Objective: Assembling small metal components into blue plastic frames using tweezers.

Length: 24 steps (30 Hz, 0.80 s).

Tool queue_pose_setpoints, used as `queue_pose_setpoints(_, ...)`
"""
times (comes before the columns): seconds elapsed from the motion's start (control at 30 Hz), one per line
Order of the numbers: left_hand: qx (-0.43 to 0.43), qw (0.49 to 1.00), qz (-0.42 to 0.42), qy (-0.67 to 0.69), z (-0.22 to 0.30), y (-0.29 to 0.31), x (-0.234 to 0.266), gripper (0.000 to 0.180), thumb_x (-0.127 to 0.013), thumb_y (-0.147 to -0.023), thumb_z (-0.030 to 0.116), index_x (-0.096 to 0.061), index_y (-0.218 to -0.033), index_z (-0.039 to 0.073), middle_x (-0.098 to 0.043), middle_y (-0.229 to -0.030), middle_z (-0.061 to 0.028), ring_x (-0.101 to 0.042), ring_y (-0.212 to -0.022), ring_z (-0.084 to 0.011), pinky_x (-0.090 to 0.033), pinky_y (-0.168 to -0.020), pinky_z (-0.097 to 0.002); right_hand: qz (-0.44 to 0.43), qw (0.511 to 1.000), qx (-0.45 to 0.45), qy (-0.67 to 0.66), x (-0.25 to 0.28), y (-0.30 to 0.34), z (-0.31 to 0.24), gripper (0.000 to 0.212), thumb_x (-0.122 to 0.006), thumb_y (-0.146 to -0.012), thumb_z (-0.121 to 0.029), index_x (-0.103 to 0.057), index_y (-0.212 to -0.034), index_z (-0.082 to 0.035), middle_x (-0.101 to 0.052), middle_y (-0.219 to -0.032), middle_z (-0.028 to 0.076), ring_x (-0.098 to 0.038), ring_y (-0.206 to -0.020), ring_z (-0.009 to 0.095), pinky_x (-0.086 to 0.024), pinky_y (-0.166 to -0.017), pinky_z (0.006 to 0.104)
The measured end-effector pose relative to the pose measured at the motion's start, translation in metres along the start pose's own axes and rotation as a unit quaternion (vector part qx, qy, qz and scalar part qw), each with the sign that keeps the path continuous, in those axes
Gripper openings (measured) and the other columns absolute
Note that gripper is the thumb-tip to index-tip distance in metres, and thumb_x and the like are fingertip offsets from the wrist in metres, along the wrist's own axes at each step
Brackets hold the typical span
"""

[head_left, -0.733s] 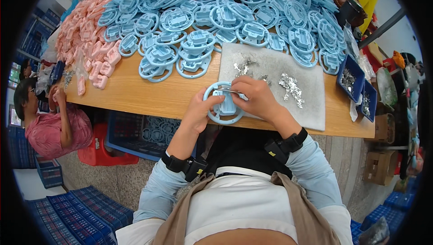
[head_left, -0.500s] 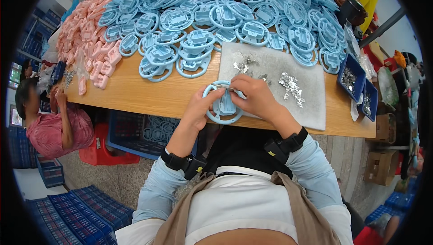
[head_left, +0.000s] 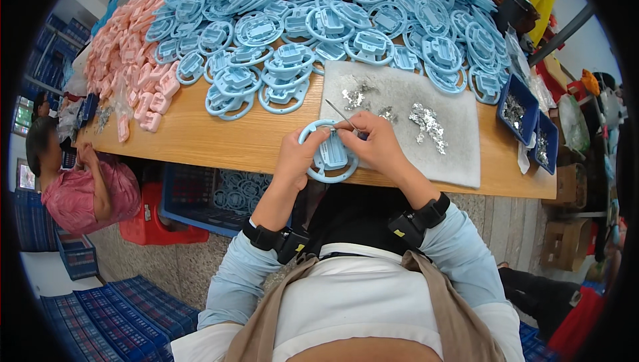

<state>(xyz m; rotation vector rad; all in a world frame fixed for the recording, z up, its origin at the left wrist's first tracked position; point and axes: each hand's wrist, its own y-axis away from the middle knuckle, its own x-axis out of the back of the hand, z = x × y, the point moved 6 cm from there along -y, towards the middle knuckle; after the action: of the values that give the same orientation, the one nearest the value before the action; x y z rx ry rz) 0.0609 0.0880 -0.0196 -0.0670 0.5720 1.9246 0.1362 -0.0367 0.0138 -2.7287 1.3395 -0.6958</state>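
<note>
At the table's front edge my left hand (head_left: 296, 157) is closed on the left side of a light blue toy steering wheel (head_left: 334, 155). Its round rim encloses a boxy centre. My right hand (head_left: 375, 143) pinches a thin metal tool (head_left: 341, 112) whose shaft points up and to the left, above the wheel's far rim. The right fingertips touch the wheel's upper part beside the left thumb. Whatever lies under the fingertips is hidden. Just beyond, small silvery metal pieces (head_left: 429, 127) lie in little heaps on a grey-white pad (head_left: 406, 85).
A large heap of blue wheels (head_left: 299, 25) covers the table's far side, with pink plastic parts (head_left: 136, 49) at left. Two blue bins (head_left: 519, 109) of small metal pieces stand at the right edge. A blue crate (head_left: 193, 205) sits below. A person in pink (head_left: 93, 189) sits at left.
The metal tool has swung from lying nearly flat across the wheel to pointing up and away. My right fingers have shifted slightly down along it. The wheel has barely moved.
</note>
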Motion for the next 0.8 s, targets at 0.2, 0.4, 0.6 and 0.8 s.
queue_pose_setpoints(0.2, 0.035, 0.998, -0.053, -0.026, 0.001, 0.005, 0.001, 0.023, -0.063, -0.080, 0.013, -0.058, -0.099, 0.000, -0.062, -0.081, -0.0037, -0.060, -0.066, -0.0096, -0.047, -0.053, -0.0209, 0.011, 0.999, 0.018, 0.039, -0.002, -0.006, -0.003, 0.017, -0.063, -0.073, -0.009, -0.068, -0.088, -0.004, -0.055, -0.070, 0.004, -0.049, -0.058, 0.011, -0.038, -0.053, 0.0243)
queue_pose_setpoints(0.4, 0.030, 0.998, -0.051, 0.018, -0.001, 0.008, 0.001, 0.027, -0.065, -0.078, 0.013, -0.056, -0.102, 0.001, -0.059, -0.082, -0.0025, -0.057, -0.066, -0.0082, -0.045, -0.053, -0.0203, 0.004, 1.000, -0.012, -0.003, -0.002, -0.002, -0.004, 0.017, -0.063, -0.072, -0.009, -0.068, -0.087, -0.003, -0.055, -0.069, 0.006, -0.051, -0.058, 0.013, -0.039, -0.053, 0.0260)
queue_pose_setpoints(0.6, 0.034, 0.998, -0.036, 0.041, -0.010, 0.006, 0.003, 0.024, -0.064, -0.078, 0.011, -0.057, -0.100, 0.002, -0.061, -0.082, -0.0028, -0.059, -0.067, -0.0081, -0.045, -0.051, -0.0198, 0.020, 0.997, 0.029, 0.062, -0.007, -0.003, -0.009, 0.016, -0.064, -0.073, -0.009, -0.068, -0.087, -0.002, -0.055, -0.069, 0.006, -0.052, -0.059, 0.014, -0.040, -0.054, 0.0263)
queue_pose_setpoints(0.8, 0.032, 0.999, -0.036, 0.024, -0.011, 0.007, 0.005, 0.024, -0.064, -0.079, 0.012, -0.058, -0.100, 0.003, -0.061, -0.083, -0.0027, -0.058, -0.067, -0.0080, -0.045, -0.053, -0.0197, 0.012, 0.999, -0.031, -0.005, -0.008, -0.001, 0.003, 0.015, -0.063, -0.072, -0.008, -0.067, -0.085, -0.001, -0.056, -0.072, 0.008, -0.054, -0.060, 0.016, -0.041, -0.055, 0.0270)
